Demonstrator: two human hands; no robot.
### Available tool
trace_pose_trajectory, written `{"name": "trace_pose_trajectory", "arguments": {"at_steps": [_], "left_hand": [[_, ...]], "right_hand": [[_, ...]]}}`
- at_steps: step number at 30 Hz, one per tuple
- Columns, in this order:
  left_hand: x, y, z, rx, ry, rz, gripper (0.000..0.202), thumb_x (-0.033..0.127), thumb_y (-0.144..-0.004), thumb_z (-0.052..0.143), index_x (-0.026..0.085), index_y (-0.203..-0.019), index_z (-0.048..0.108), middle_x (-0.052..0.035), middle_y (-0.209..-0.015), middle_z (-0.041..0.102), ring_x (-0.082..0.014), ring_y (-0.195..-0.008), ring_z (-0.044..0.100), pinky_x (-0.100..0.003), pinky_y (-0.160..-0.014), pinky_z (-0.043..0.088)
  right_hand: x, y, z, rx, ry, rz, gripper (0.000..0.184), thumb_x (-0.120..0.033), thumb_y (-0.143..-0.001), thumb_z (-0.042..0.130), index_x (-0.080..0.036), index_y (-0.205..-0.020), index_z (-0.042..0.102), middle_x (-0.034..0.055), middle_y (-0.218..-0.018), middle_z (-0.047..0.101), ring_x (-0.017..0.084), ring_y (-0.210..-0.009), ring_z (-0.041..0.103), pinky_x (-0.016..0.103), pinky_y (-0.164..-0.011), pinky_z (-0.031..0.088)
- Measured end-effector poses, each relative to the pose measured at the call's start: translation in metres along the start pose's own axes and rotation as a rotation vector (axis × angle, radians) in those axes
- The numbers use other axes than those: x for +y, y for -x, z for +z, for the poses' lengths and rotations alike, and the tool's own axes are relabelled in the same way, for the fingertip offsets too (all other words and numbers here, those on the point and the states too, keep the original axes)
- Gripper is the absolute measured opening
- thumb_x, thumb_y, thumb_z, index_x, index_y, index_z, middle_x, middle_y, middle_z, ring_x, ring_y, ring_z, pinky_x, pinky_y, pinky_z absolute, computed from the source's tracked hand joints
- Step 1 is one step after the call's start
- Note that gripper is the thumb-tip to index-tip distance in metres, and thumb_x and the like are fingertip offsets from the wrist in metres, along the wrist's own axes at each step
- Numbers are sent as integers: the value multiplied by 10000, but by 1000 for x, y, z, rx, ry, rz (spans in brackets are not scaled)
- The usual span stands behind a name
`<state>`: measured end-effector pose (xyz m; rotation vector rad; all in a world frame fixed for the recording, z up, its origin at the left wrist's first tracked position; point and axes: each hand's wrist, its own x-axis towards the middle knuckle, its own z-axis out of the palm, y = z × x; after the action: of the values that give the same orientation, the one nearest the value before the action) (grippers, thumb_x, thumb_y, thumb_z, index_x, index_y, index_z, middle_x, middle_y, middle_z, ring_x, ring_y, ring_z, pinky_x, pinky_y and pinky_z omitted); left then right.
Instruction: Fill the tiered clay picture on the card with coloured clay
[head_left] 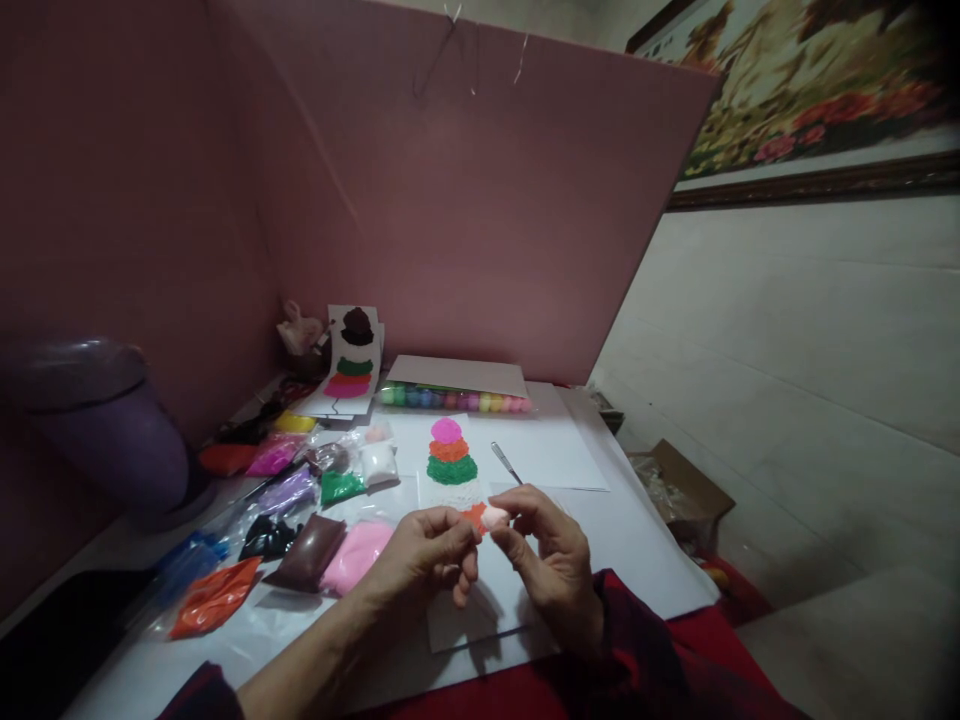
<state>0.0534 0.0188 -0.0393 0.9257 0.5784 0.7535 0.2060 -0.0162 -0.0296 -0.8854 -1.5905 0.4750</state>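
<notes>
My right hand (pixel 551 560) pinches a small lump of pale pink modelling clay (pixel 495 517) between thumb and fingertips. Beside it my left hand (pixel 439 550) has its thumb and forefinger pressed together; whether something small is between them cannot be made out. Under both hands lies a white card (pixel 454 632) with stacked textured clay layers: a magenta top (pixel 447 431), then an orange band (pixel 448 452), a green band (pixel 451 469) and a white one (pixel 457 494). Another orange layer below is partly hidden by my fingers. A thin metal tool (pixel 506 462) rests just beyond my right hand.
Bags of coloured clay, among them brown (pixel 307 552), pink (pixel 358 556) and orange (pixel 216 598), lie at left. Behind stand a finished-looking clay card (pixel 352 350) and a pack of coloured clay balls (pixel 454 398). A purple bin (pixel 112 430) stands far left, a cardboard box (pixel 682 485) right.
</notes>
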Motion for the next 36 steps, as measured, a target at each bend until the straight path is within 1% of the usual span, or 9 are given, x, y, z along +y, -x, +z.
{"name": "trace_pose_trajectory", "arguments": {"at_steps": [2,6,11,16,20,24,28,32,36], "left_hand": [[0,0,0,-2,16,0,348,432,-667,733,129,-674,561,-9,-496,607,-79,-356,512,-164,-355,398],[0,1,0,13,-7,2,350,429,-679,724,134,-641,539,-3,-479,592,-75,-350,505,-157,-345,393],[0,1,0,72,-43,27,330,415,-683,721,152,-672,520,9,-495,598,-77,-346,486,-176,-347,409],[0,2,1,72,-125,81,289,383,-724,689,149,-666,530,19,-494,589,-82,-352,490,-191,-362,420],[-1,2,-1,80,-138,75,293,391,-732,676,149,-668,524,7,-501,604,-83,-335,485,-194,-354,407],[-1,2,-2,48,-132,98,260,367,-747,672,132,-708,567,2,-531,604,-80,-371,502,-194,-385,429],[1,4,0,68,-120,145,295,408,-824,572,117,-835,619,-14,-615,599,-95,-481,543,-204,-443,463],[2,4,1,88,-176,167,275,386,-762,658,113,-746,624,-4,-596,579,-93,-479,531,-223,-475,478],[0,1,-2,148,-188,202,303,415,-738,671,117,-701,631,11,-537,551,-85,-432,495,-219,-450,457]], "right_hand": [[0,0,0,25,-6,8,141,-178,-846,565,-210,-979,597,30,-833,587,150,-726,559,260,-582,441],[1,-1,-1,-65,16,22,90,-186,-839,578,-199,-922,608,23,-790,589,148,-697,562,252,-550,426],[2,-2,-3,92,78,24,110,-194,-856,549,-203,-962,580,40,-850,574,161,-736,564,277,-591,453],[-2,-1,-2,-108,95,-80,135,-158,-837,555,-202,-959,590,52,-833,582,163,-704,562,260,-519,449],[-2,-1,-3,7,112,-69,177,-141,-852,531,-206,-1013,564,49,-857,577,166,-741,556,279,-582,460],[0,-1,-3,-116,118,-92,178,-137,-835,553,-212,-993,585,46,-833,585,163,-708,563,264,-532,454],[2,-1,-2,-75,147,-83,200,-125,-830,566,-217,-1002,605,54,-863,571,168,-740,575,263,-537,464],[8,1,0,-162,167,-106,202,-124,-821,578,-221,-985,647,74,-923,536,172,-766,573,247,-512,473],[12,2,2,-133,150,-122,390,-155,-793,646,-226,-1166,556,64,-886,570,162,-721,574,234,-483,471]]}}
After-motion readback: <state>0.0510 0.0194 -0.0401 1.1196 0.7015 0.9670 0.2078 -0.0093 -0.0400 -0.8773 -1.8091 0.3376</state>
